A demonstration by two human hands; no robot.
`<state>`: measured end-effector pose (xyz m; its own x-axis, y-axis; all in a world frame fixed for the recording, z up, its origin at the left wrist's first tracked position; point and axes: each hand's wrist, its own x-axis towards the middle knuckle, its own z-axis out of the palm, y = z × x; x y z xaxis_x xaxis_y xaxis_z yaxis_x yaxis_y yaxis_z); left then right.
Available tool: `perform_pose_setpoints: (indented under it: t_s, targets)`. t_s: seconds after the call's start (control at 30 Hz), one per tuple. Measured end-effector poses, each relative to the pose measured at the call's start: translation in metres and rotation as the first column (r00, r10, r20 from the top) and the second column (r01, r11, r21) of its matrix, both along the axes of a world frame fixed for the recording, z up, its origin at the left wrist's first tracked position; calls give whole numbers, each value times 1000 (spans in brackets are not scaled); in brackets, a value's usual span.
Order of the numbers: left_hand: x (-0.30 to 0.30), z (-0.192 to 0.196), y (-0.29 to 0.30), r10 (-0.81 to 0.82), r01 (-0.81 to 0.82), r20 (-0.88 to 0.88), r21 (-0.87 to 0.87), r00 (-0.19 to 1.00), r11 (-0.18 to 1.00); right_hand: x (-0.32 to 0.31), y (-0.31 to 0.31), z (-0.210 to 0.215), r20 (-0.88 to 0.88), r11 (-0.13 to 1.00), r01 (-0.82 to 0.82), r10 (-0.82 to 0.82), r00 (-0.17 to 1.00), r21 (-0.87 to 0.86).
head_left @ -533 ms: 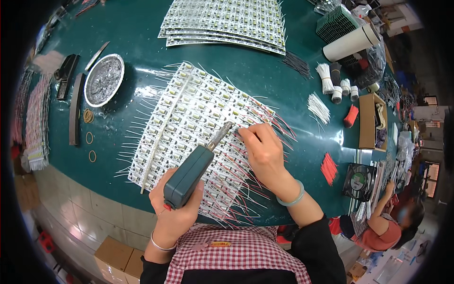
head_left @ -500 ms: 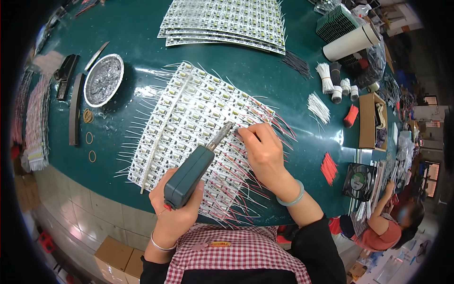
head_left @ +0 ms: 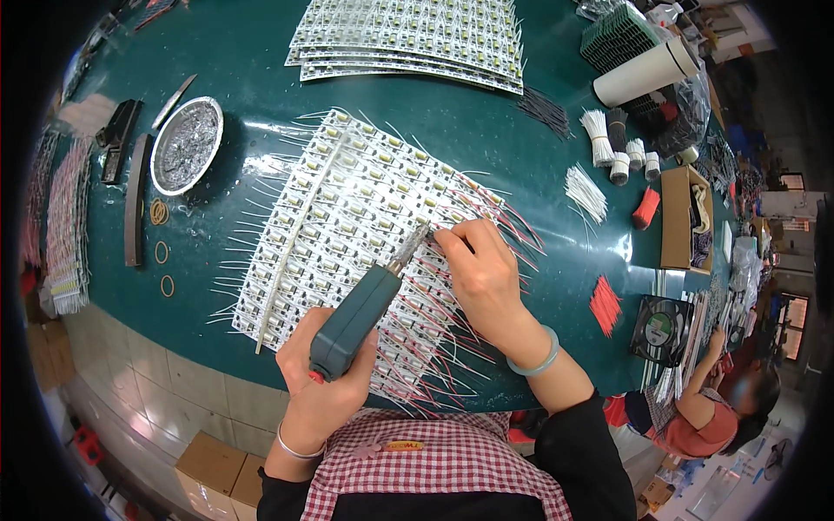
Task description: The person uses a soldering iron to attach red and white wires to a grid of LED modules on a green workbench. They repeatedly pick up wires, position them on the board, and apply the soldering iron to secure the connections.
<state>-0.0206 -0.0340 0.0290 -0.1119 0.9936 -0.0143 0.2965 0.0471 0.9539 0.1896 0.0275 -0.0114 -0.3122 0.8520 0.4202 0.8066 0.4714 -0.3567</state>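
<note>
My left hand [head_left: 317,382] is wrapped round the dark green body of a soldering gun [head_left: 354,323]. Its metal tip [head_left: 417,239] reaches down to a white circuit board panel [head_left: 326,234] lined with rows of small yellow-topped parts. Right beside that tip, the thumb and forefinger of my right hand [head_left: 482,273] are pinched together; whatever they hold is too small to make out. White wires stick out along the panel's left side, red and white ones [head_left: 512,227] along its right. A pale narrow strip [head_left: 295,252] lies across the panel's left part.
More panels [head_left: 408,43] are stacked at the far side. To the left stand a foil-lined bowl [head_left: 187,146], a dark bar [head_left: 136,200] and rubber bands [head_left: 162,252]. On the right are white wires [head_left: 585,193], red wires [head_left: 605,306], a cardboard box [head_left: 676,217], a fan [head_left: 662,328] and a co-worker [head_left: 708,408].
The soldering gun's body, with my left hand, has shifted slightly to the right. Its tip stays by my right fingertips, which have barely moved.
</note>
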Motion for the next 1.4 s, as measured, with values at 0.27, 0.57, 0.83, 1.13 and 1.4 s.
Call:
perform_pose_setpoints:
  t_s: [0.27, 0.57, 0.83, 1.13, 1.4]
  targets:
    - [-1, 4, 1, -24, 24, -20, 1, 1000, 1000, -4, 0, 5, 18, 1000, 16, -16, 1000, -20]
    - [-6, 3, 1, -40, 42, -43, 51, 998, 998, -4, 1, 6, 25, 999, 17, -16, 1000, -43]
    - [-7, 0, 1, -13, 13, 16, 13, 1000, 1000, -3, 4, 5, 22, 998, 7, -6, 1000, -64]
    - [-3, -7, 1, 20, -25, 83, 67, 996, 997, -2, 7, 11, 9, 993, 0, 1, 1000, -116]
    - [-8, -9, 0, -29, 29, 46, -9, 999, 1000, -3, 8, 12, 28, 991, -6, 10, 1000, -135]
